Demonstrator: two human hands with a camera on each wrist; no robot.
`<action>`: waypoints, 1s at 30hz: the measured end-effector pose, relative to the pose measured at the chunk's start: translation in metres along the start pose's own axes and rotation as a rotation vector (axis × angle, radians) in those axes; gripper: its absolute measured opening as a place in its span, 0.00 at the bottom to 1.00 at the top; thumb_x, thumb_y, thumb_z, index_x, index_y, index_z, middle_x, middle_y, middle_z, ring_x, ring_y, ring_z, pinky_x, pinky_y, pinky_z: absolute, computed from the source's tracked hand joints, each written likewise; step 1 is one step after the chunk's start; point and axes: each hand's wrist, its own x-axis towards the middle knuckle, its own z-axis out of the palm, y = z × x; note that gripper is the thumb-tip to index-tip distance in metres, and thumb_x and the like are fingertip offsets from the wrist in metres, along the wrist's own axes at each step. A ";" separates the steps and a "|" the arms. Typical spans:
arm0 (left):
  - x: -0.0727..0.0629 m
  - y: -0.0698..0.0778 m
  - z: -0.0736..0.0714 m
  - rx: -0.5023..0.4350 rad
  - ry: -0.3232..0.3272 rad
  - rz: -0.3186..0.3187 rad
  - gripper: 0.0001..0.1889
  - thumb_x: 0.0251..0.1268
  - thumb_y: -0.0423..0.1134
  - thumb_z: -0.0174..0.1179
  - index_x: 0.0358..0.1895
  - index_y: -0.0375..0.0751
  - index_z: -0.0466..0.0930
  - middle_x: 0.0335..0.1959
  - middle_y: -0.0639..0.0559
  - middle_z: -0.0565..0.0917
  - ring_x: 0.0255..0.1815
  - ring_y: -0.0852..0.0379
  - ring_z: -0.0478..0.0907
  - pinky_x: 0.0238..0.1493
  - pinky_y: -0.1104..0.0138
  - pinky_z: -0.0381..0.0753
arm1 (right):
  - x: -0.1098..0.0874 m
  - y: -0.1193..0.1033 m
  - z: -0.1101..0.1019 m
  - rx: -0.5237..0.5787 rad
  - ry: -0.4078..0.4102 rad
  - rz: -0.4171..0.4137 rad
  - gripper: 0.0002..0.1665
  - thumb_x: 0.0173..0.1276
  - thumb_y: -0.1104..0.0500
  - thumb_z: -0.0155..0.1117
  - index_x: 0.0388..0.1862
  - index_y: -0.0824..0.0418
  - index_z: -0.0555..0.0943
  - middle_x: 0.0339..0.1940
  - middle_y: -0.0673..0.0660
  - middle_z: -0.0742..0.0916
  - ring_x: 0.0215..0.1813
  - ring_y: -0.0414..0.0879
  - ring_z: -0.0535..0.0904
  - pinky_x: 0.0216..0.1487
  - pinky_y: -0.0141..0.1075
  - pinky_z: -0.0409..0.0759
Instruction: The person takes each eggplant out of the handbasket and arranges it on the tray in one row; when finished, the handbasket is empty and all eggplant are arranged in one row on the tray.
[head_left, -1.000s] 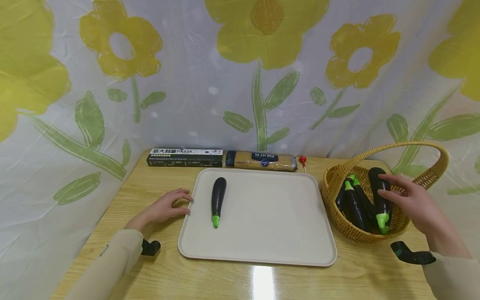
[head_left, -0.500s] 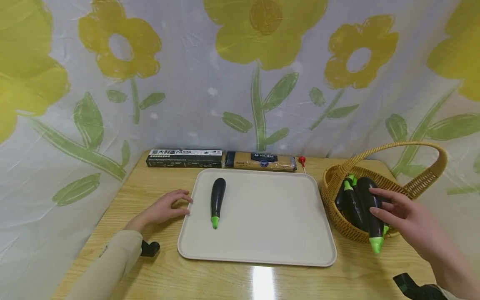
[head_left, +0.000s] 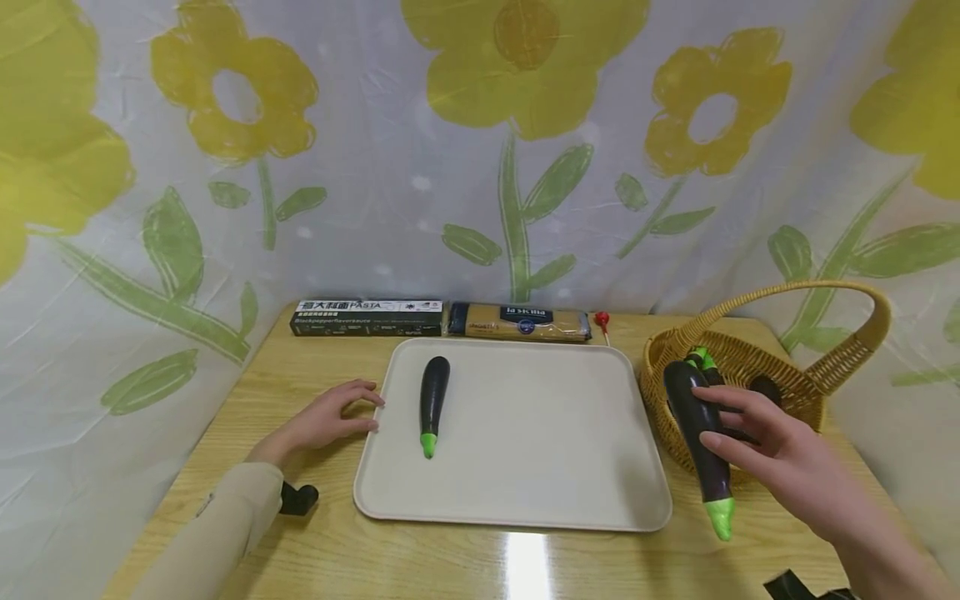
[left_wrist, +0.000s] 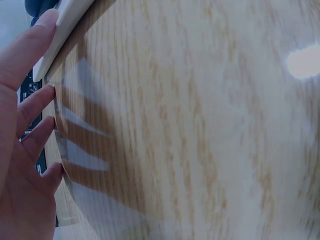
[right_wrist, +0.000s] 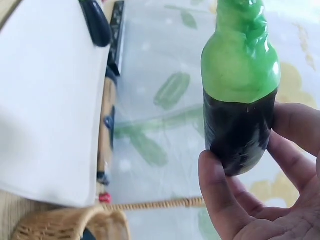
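My right hand [head_left: 780, 458] pinches a dark purple eggplant [head_left: 695, 425] with a bright green stem end, held in front of the wicker basket's left side. In the right wrist view the green end of this eggplant [right_wrist: 240, 75] points up, with thumb and fingers around the dark body. Another eggplant [head_left: 433, 404] lies lengthwise on the left part of the white tray [head_left: 540, 433]. At the tray's left edge, my left hand [head_left: 330, 421] rests with relaxed, spread fingers and holds nothing. More eggplants sit inside the basket [head_left: 813, 404], partly hidden by my right hand and the held eggplant.
Behind the tray lie a black pasta box [head_left: 367, 318] and a spaghetti packet [head_left: 519, 322]. A small red-headed stick [head_left: 602, 320] is beside the packet. The basket's tall handle [head_left: 873, 325] arches over its right side. A flowered curtain [head_left: 375, 208] hangs behind the wooden table [head_left: 420, 558].
My right hand has lifted an eggplant out of the basket and carried it left and toward me. The left hand and the eggplant on the tray have stayed in place.
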 end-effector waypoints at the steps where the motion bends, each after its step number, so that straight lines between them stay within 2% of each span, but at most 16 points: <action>1: 0.000 0.000 0.000 -0.001 0.001 0.001 0.17 0.63 0.47 0.66 0.53 0.47 0.81 0.67 0.34 0.69 0.71 0.32 0.60 0.69 0.38 0.56 | 0.002 -0.002 0.002 0.008 -0.009 -0.008 0.29 0.74 0.53 0.59 0.72 0.45 0.67 0.66 0.48 0.71 0.56 0.33 0.75 0.44 0.27 0.79; 4: -0.001 0.000 0.001 0.002 0.003 0.006 0.17 0.63 0.47 0.66 0.53 0.46 0.81 0.67 0.33 0.70 0.70 0.32 0.60 0.69 0.38 0.57 | 0.007 -0.007 0.008 0.022 -0.033 -0.024 0.28 0.74 0.53 0.59 0.72 0.44 0.68 0.68 0.46 0.70 0.62 0.41 0.72 0.47 0.26 0.78; 9: -0.002 0.001 0.002 0.004 0.003 0.017 0.18 0.64 0.46 0.66 0.54 0.45 0.81 0.67 0.33 0.70 0.70 0.32 0.61 0.69 0.38 0.57 | 0.017 -0.014 0.020 0.056 -0.061 -0.055 0.27 0.74 0.52 0.59 0.71 0.45 0.70 0.68 0.50 0.70 0.63 0.60 0.73 0.49 0.29 0.78; 14: -0.002 0.002 0.001 0.007 0.003 0.012 0.18 0.64 0.47 0.66 0.55 0.45 0.80 0.67 0.34 0.69 0.71 0.31 0.60 0.69 0.37 0.56 | 0.034 -0.017 0.032 0.047 -0.065 -0.091 0.26 0.73 0.51 0.61 0.69 0.45 0.71 0.67 0.51 0.73 0.62 0.58 0.75 0.49 0.32 0.79; 19: -0.002 0.002 0.000 0.022 0.005 0.011 0.19 0.64 0.48 0.66 0.55 0.45 0.80 0.67 0.34 0.69 0.70 0.32 0.60 0.68 0.37 0.56 | 0.053 -0.018 0.050 0.030 -0.066 -0.098 0.27 0.72 0.48 0.61 0.69 0.47 0.72 0.67 0.54 0.74 0.61 0.59 0.77 0.53 0.49 0.79; 21: -0.002 0.002 0.000 0.028 0.007 0.013 0.19 0.64 0.48 0.65 0.55 0.46 0.80 0.67 0.34 0.70 0.70 0.32 0.61 0.68 0.37 0.57 | 0.060 -0.019 0.058 0.061 -0.079 -0.081 0.28 0.72 0.47 0.62 0.69 0.47 0.72 0.69 0.56 0.73 0.63 0.61 0.76 0.55 0.55 0.78; 25: -0.002 0.003 0.000 0.035 0.011 0.013 0.19 0.64 0.49 0.65 0.55 0.47 0.81 0.67 0.35 0.70 0.70 0.32 0.61 0.68 0.37 0.57 | 0.075 -0.019 0.078 0.118 -0.101 -0.061 0.30 0.70 0.46 0.63 0.69 0.48 0.71 0.69 0.58 0.73 0.64 0.62 0.75 0.56 0.57 0.77; 30: -0.002 0.002 0.000 0.042 0.012 0.012 0.18 0.64 0.48 0.65 0.55 0.47 0.81 0.67 0.35 0.70 0.70 0.32 0.61 0.69 0.38 0.57 | 0.094 -0.021 0.104 0.205 -0.145 -0.078 0.30 0.70 0.50 0.65 0.69 0.52 0.72 0.70 0.60 0.71 0.64 0.62 0.74 0.59 0.55 0.77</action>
